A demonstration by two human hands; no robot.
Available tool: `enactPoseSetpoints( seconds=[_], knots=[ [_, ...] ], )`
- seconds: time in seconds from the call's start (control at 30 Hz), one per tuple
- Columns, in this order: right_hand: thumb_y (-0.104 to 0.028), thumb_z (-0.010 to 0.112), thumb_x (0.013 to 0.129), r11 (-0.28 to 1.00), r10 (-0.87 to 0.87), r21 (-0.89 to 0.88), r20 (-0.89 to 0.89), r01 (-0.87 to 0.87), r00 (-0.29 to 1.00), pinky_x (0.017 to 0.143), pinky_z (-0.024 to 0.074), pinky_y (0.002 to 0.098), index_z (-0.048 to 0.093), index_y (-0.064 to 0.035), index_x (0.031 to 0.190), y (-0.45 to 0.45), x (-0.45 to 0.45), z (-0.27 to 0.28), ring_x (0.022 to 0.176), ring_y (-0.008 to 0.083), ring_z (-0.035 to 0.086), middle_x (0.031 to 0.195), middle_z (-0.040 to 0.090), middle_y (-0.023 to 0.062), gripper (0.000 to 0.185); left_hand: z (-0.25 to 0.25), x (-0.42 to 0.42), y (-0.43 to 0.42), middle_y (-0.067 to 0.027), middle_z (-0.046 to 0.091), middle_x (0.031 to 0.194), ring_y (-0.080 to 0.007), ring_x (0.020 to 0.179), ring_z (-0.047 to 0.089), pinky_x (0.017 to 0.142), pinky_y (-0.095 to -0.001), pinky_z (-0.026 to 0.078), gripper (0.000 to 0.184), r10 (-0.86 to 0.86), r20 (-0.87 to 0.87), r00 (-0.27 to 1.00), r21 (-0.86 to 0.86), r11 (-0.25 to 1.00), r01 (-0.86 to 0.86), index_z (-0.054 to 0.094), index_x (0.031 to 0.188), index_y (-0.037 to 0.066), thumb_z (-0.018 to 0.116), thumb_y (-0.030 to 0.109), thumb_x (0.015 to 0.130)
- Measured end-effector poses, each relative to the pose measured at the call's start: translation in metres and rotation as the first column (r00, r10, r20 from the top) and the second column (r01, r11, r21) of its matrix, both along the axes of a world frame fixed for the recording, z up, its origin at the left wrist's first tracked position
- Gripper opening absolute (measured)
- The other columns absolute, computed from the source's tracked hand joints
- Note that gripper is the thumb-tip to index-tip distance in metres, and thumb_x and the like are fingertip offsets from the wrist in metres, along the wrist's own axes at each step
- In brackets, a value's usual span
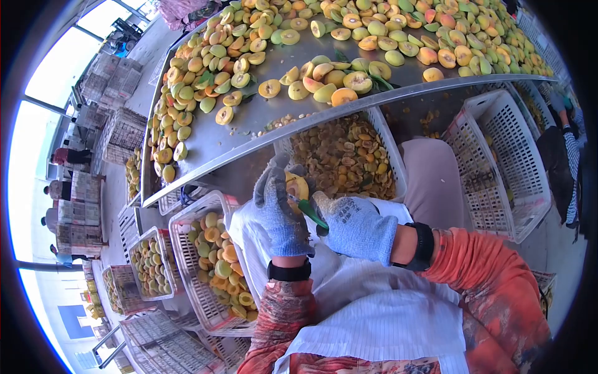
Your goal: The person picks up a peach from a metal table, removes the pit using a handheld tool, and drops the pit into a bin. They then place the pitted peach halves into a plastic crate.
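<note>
My left hand (pixel 278 209), in a blue and grey glove, is closed around a cut yellow fruit (pixel 297 186) over my lap. To its right, my right hand (pixel 355 225), gloved the same way, grips a green-handled tool (pixel 311 213). The tool's tip is at the fruit, partly hidden by the left fingers. Just beyond both hands, a white crate (pixel 389 146) holds brown and yellow fruit scraps. Above it, halved fruits (pixel 344 96) lie on the metal table (pixel 261 115).
Crates of halved fruit (pixel 221 268) stand at my left. White crates (pixel 517 162) stand at the right, beside another person (pixel 560 156). The table's metal edge (pixel 374 98) runs across in front of me. Stacked crates (pixel 128 134) and several people are farther left.
</note>
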State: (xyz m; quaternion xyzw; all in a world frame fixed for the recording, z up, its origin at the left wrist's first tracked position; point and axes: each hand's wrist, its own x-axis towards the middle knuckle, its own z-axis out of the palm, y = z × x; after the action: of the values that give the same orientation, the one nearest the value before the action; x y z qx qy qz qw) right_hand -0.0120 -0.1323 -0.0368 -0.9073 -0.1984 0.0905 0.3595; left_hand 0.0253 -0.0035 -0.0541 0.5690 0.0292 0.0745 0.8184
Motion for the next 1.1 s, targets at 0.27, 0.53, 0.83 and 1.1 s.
enactPoseSetpoints(
  seconds=[0.27, 0.53, 0.83, 1.1],
  knots=[
    [-0.020, 0.059, 0.076, 0.999, 0.017, 0.044, -0.018, -0.016, 1.000, 0.064, 0.0508, 0.0435, 0.054, 0.0015, 0.100, -0.009, 0.008, 0.013, 0.074, 0.0365, 0.064, 0.078, 0.063, 0.0231, 0.032, -0.001, -0.001, 0.000, -0.0141, 0.058, 0.107, -0.0234, 0.093, 0.060, 0.078, -0.0322, 0.052, 0.033, 0.141, 0.042, 0.989, 0.059, 0.988, -0.143, 0.053, 0.114, -0.004, 0.051, 0.019, 0.091],
    [-0.014, 0.062, 0.075, 0.930, 0.211, 0.361, -0.689, 0.076, 0.693, 0.036, 0.0408, 0.0275, 0.049, -0.0027, 0.097, -0.020, 0.023, 0.047, 0.046, 0.0137, 0.052, 0.062, 0.052, 0.0061, 0.028, 0.013, 0.014, 0.028, -0.0184, 0.063, 0.098, -0.0262, 0.082, 0.064, 0.070, -0.0345, 0.054, 0.038, -0.513, -0.262, 0.817, -0.340, 0.842, 0.419, 0.055, 0.109, -0.011, 0.059, 0.018, 0.084],
    [-0.011, 0.061, 0.073, 0.938, 0.203, 0.346, -0.556, 0.002, 0.806, 0.037, 0.0437, 0.0319, 0.049, -0.0002, 0.092, -0.013, 0.029, 0.020, 0.049, 0.0176, 0.056, 0.064, 0.054, 0.0110, 0.025, 0.001, 0.013, 0.015, -0.0162, 0.063, 0.101, -0.0258, 0.083, 0.064, 0.070, -0.0339, 0.054, 0.037, -0.200, -0.169, 0.965, -0.184, 0.968, 0.169, 0.057, 0.108, -0.008, 0.059, 0.020, 0.084],
    [-0.011, 0.064, 0.074, 0.860, 0.315, 0.488, -0.738, 0.151, 0.596, 0.035, 0.0406, 0.0285, 0.051, -0.0041, 0.092, -0.030, 0.032, 0.031, 0.043, 0.0146, 0.050, 0.060, 0.050, 0.0047, 0.023, 0.020, 0.012, 0.004, -0.0175, 0.063, 0.099, -0.0261, 0.082, 0.064, 0.070, -0.0330, 0.053, 0.037, -0.318, -0.097, 0.943, -0.155, 0.941, 0.301, 0.058, 0.108, -0.007, 0.057, 0.022, 0.086]
  ],
)
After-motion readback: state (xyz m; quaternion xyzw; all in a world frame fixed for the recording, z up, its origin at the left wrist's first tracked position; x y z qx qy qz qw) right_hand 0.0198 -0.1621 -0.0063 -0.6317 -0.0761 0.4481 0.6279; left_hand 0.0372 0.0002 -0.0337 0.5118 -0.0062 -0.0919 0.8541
